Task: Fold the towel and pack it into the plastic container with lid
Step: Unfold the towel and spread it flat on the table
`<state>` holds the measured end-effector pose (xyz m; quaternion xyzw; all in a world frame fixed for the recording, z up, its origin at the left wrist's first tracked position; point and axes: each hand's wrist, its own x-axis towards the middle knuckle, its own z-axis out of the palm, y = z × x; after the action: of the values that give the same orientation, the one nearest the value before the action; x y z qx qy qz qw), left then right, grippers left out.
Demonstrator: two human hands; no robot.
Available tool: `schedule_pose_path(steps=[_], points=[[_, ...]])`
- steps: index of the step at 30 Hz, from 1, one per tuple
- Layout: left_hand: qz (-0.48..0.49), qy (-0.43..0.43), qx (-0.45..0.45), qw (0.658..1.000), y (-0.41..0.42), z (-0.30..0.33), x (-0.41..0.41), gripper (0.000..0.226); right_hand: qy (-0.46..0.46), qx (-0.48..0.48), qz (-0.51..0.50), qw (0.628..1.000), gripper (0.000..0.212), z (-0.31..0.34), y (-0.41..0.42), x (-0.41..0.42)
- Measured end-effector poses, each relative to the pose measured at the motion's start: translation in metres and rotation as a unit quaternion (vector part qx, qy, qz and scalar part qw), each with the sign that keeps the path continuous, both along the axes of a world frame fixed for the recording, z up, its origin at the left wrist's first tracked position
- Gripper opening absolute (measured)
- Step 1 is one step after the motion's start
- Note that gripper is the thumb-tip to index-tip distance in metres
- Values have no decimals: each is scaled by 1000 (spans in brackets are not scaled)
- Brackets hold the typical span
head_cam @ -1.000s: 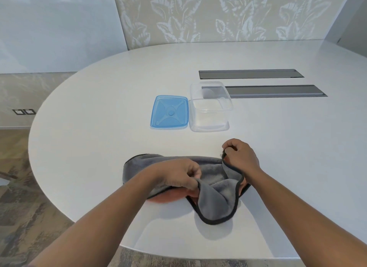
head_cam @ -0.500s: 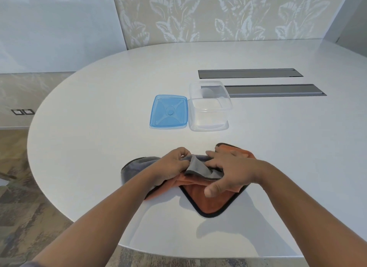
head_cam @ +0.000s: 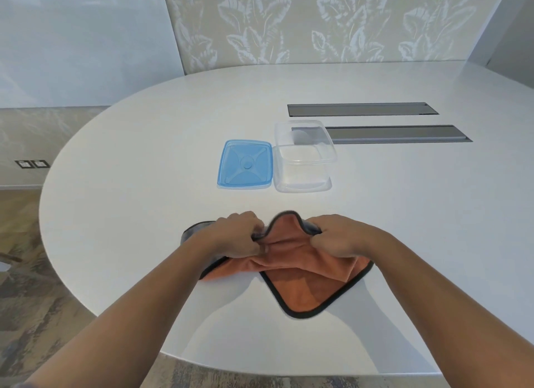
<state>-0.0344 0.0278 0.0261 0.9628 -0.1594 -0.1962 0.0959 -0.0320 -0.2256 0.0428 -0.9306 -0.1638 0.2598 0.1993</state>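
**Table, slots, wall and floor**

A white table (head_cam: 144,214) with a rounded end fills most of the view, its curved edge sweeping from about 10 o'clock down to 6 o'clock. Two long grey slots are set flush in its top toward 1 o'clock: the far slot (head_cam: 362,109) and the near slot (head_cam: 398,134), parallel and close together, the near one reaching further right. Behind the table, at 12 o'clock, stands a wall panel (head_cam: 318,20) printed with pale leaves; a plain pale wall (head_cam: 86,40) adjoins it at 10 o'clock. Two small wall sockets (head_cam: 31,164) sit side by side at 9 o'clock. Mottled brown-grey floor (head_cam: 34,315) shows at 8 o'clock.
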Motion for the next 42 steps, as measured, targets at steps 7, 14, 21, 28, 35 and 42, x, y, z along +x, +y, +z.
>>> schedule_pose_path(steps=[7, 14, 21, 28, 35, 42], points=[[81, 195, -154, 965, 15, 12, -1, 29, 154, 38, -68, 985, 33, 13, -9, 5], [98, 130, -121, 979, 17, 12, 6, 33, 188, 7, -98, 977, 10, 6, -21, 10], [100, 68, -169, 978, 20, 25, 6, 63, 47, 92, -183, 978, 18, -5, -36, 21], [25, 48, 25, 998, 36, 26, 13, 20, 45, 158, -309, 937, 31, -24, -46, 23], [134, -177, -74, 972, 42, 22, 26, 27, 94, 154, -331, 926, 31, -34, -56, 22], [44, -387, -71, 918, 13, -1, 10, 28, -14, 97, -325, 941, 27, -40, -60, 23]])
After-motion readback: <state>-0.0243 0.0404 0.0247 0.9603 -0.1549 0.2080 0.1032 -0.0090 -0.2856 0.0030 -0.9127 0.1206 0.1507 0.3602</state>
